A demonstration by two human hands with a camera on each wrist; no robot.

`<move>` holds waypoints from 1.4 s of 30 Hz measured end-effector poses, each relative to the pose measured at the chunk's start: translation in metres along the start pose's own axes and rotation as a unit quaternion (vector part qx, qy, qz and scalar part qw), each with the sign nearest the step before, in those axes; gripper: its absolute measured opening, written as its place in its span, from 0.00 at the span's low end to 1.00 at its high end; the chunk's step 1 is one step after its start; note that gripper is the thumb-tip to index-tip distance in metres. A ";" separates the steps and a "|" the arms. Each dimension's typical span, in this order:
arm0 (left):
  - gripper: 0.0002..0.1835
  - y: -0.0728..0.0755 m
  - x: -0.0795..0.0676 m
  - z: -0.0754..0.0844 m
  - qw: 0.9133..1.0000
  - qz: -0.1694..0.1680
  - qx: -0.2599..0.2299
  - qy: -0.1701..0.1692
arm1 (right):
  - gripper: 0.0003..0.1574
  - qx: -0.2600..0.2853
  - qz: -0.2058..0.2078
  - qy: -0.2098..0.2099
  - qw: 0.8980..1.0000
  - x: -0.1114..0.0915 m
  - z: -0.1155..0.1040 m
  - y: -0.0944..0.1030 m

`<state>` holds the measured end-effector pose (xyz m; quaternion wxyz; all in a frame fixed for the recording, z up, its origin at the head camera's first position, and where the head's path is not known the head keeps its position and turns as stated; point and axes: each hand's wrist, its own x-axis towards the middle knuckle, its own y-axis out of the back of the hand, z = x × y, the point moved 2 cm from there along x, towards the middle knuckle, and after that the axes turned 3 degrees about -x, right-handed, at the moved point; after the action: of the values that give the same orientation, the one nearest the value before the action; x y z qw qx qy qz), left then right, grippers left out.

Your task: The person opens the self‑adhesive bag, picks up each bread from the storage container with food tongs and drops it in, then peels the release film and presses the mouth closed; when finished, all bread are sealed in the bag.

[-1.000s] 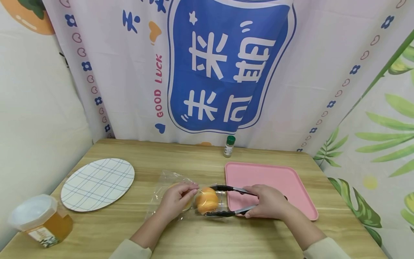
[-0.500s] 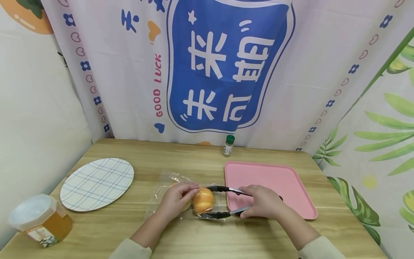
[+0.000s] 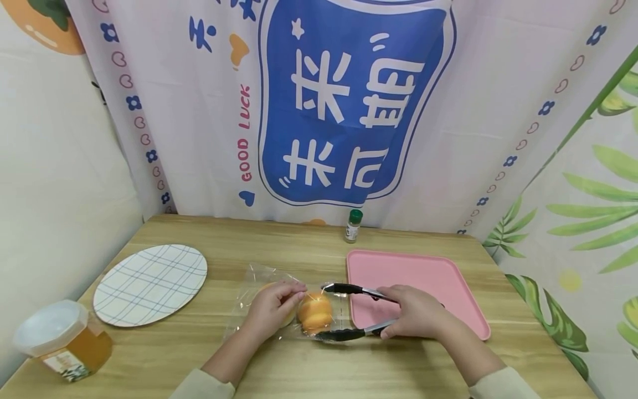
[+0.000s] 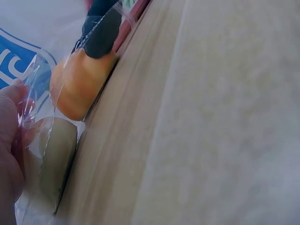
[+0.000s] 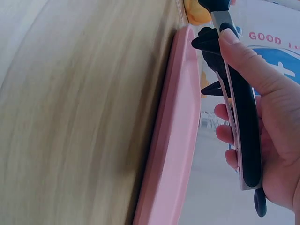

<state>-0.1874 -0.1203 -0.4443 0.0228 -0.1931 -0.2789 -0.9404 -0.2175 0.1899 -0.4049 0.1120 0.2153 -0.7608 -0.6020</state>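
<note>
A clear plastic bag (image 3: 244, 296) lies on the table with an orange-brown bread roll (image 3: 316, 311) toward its right end. A second, paler piece of bread (image 4: 58, 159) is in the bag, partly hidden under my left hand (image 3: 274, 310). Thumb and fingers of that hand pinch the bag's film. My right hand (image 3: 418, 311) grips a pair of tongs (image 5: 243, 117) with black tips and handles. In the head view the tips are spread at the roll's right side, one beyond it and one before it. One black tip overlaps the roll in the left wrist view; contact is unclear.
A pink tray (image 3: 413, 266) lies under my right hand and the tongs. Behind it stands a small green-capped spice jar (image 3: 353, 226). To the left are a checked oval plate (image 3: 152, 284) and a jar of amber contents (image 3: 67, 338) with a whitish lid.
The tongs and the roll first shifted left toward my left hand. The tongs then moved back right, their tips wider about the roll, which stays near my left hand. My left hand keeps its place.
</note>
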 end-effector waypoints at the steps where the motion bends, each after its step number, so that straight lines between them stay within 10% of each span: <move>1: 0.06 0.000 0.000 0.000 1.000 0.000 -0.001 -0.001 | 0.60 0.003 0.001 -0.002 1.000 -0.002 0.002 0.001; 11: 0.06 -0.001 0.000 0.000 1.000 -0.005 -0.015 0.003 | 0.66 0.045 0.038 -0.022 0.998 -0.029 0.035 0.014; 17: 0.07 0.000 0.000 -0.002 1.000 -0.005 -0.017 0.009 | 0.69 0.084 0.060 -0.108 0.989 -0.051 0.061 0.017; 28: 0.06 -0.001 0.001 -0.003 1.000 -0.005 -0.024 0.004 | 0.71 0.143 0.104 -0.275 0.945 -0.078 0.124 0.015; 34: 0.05 -0.001 0.001 -0.003 1.000 -0.001 -0.022 -0.001 | 0.72 0.173 0.155 -0.356 0.905 -0.086 0.164 0.011; 42: 0.05 -0.001 0.000 -0.002 1.000 0.001 -0.019 -0.002 | 0.76 0.201 0.128 -0.426 0.873 -0.094 0.203 0.005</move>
<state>-0.1886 -0.1206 -0.4460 0.0194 -0.1956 -0.2612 -0.9451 -0.2225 0.4108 -0.4423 -0.1928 -0.1437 -0.8602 -0.4496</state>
